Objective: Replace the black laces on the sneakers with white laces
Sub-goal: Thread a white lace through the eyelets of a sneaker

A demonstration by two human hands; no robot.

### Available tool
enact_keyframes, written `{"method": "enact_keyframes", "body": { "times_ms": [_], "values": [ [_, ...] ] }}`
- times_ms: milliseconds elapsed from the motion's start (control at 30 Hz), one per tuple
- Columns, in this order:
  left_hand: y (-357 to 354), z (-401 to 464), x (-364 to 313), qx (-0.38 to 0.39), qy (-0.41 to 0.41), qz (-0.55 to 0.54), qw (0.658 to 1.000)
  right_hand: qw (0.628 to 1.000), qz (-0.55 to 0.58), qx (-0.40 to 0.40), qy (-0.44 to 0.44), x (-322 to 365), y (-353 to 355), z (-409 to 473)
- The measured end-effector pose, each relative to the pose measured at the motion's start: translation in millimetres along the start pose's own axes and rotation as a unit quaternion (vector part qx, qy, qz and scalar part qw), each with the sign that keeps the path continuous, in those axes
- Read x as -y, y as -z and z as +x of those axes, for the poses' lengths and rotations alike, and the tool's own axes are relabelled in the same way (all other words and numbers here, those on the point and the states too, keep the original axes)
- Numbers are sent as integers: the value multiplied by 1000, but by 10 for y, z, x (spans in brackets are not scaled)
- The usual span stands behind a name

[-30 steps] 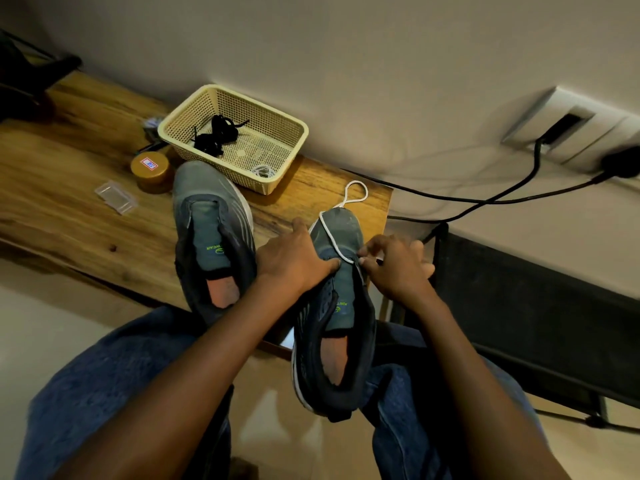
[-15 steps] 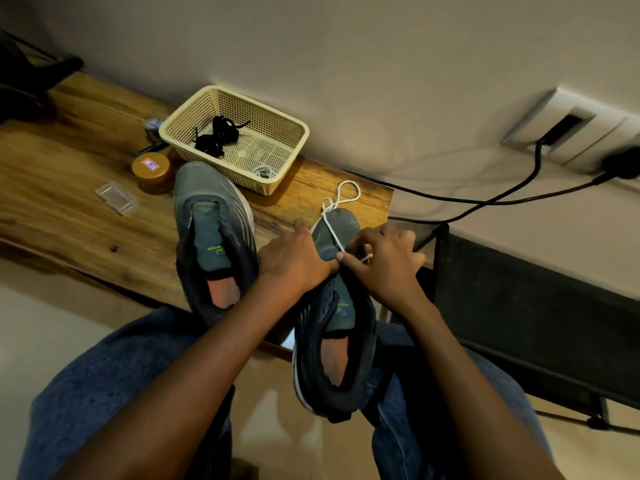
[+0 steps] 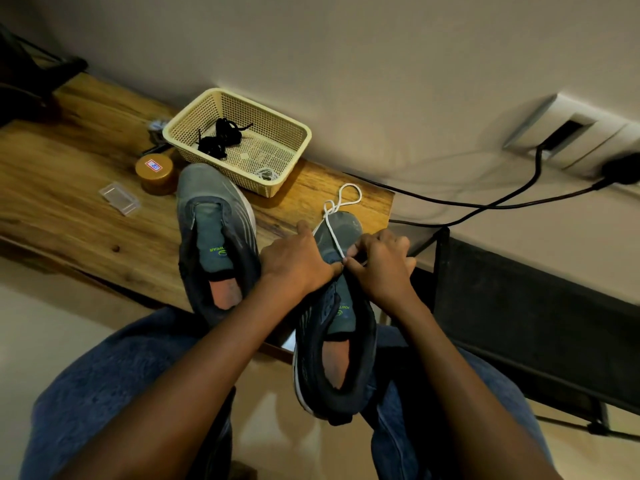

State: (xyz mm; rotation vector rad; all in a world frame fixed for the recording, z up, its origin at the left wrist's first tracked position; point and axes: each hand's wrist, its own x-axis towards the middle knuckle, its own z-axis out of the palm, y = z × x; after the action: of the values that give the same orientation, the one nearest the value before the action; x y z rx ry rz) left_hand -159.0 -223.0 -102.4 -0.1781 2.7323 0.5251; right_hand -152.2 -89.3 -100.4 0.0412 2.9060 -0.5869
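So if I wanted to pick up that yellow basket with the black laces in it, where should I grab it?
Probably the basket's long rim at the wall side, or its near left corner, coming from above. The rim is a thick open lip all around, easy to hook fingers over. The near side is crowded by the sneaker toe, and the black laces lie loose inside, so lift it level.

white lace (image 3: 335,233) threads the right grey sneaker (image 3: 334,327); black laces (image 3: 218,138) sit in basket (image 3: 277,183).

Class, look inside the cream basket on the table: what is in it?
Inside the basket lie bundled black laces and a small white coil, probably lace. The near wall hides part of its floor.
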Motion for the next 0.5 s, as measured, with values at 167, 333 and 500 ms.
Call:
{"method": "enact_keyframes", "body": {
  "times_ms": [167, 333, 500],
  "values": [
    [23, -37, -21, -64, -47, -37, 996, 988, 153, -29, -22, 59, 1, 25],
    [18, -47, -67, -120, -179, 11, 976, 972, 234, -15, -6, 66, 9, 19],
    [-9, -35, -59, -103, -169, -16, 980, 997, 69, 15, 16, -31, -49, 64]
  ]
}}
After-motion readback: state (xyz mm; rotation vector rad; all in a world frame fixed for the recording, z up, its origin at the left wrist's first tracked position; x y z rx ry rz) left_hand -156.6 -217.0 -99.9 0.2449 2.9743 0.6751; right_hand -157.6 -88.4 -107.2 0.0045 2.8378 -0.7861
